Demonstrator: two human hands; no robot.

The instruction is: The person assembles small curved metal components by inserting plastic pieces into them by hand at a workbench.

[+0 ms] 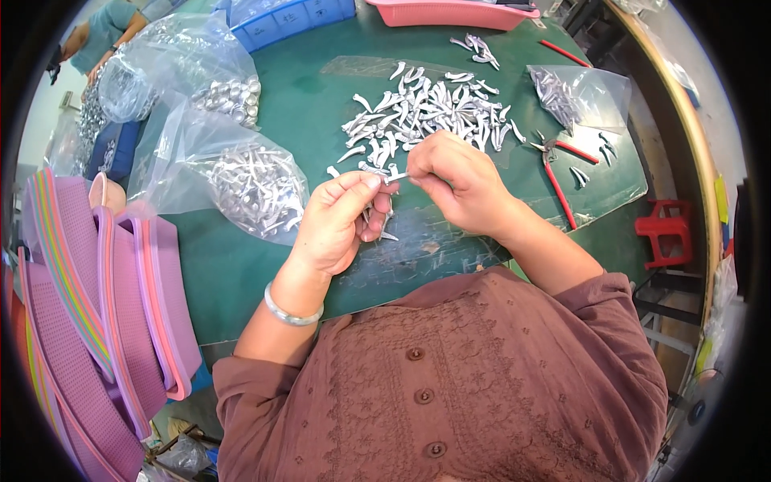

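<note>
Between my two hands is a small silvery curved metal piece [397,177]. My left hand [341,210] pinches one end between thumb and fingers, and more of these pieces show under its curled fingers. The fingertips of my right hand [459,178] are closed at the other end; whether they grip the piece itself or something tiny on it cannot be made out. Just beyond my hands lies a loose pile of similar silvery curved metal pieces [438,108] on the green table [297,96]. Red-handled pliers [554,165] lie to the right of the pile.
Clear bags of metal parts [261,189] stand at the left, another bag [554,96] at the far right. Blue [293,22] and pink [454,14] baskets line the back. Purple baskets [112,297] are stacked at the left edge. A red stool [665,233] stands right; a co-worker's arm [124,36] shows far left.
</note>
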